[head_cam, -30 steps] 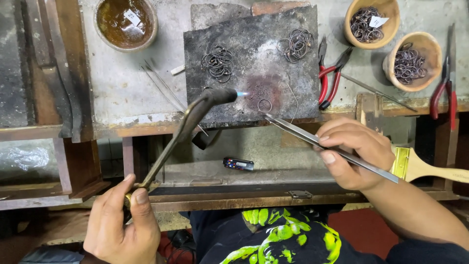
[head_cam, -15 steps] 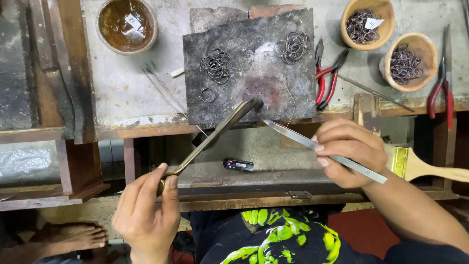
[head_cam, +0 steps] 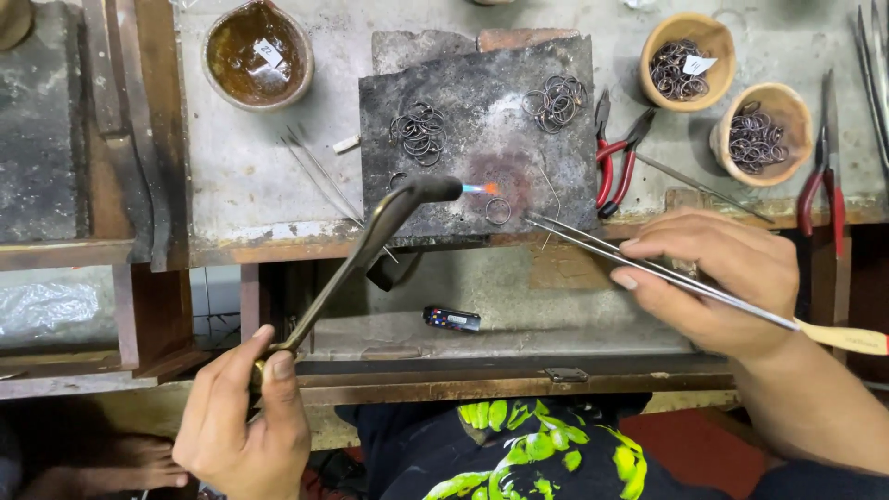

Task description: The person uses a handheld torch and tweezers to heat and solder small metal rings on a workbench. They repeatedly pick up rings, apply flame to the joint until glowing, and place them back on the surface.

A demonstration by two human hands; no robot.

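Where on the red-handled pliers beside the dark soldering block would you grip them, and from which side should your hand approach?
Grip the red-handled pliers by the two red handles, probably from the near right. The handles splay toward the bench's front edge with bare bench to their right, while the jaws point away and the soldering block lies close on their left.

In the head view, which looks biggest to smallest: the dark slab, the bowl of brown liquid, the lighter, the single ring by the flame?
1. Dark slab
2. Bowl of brown liquid
3. Lighter
4. Single ring

The lighter lies on a lower shelf, farther from the camera, yet it plainly outsizes the ring.
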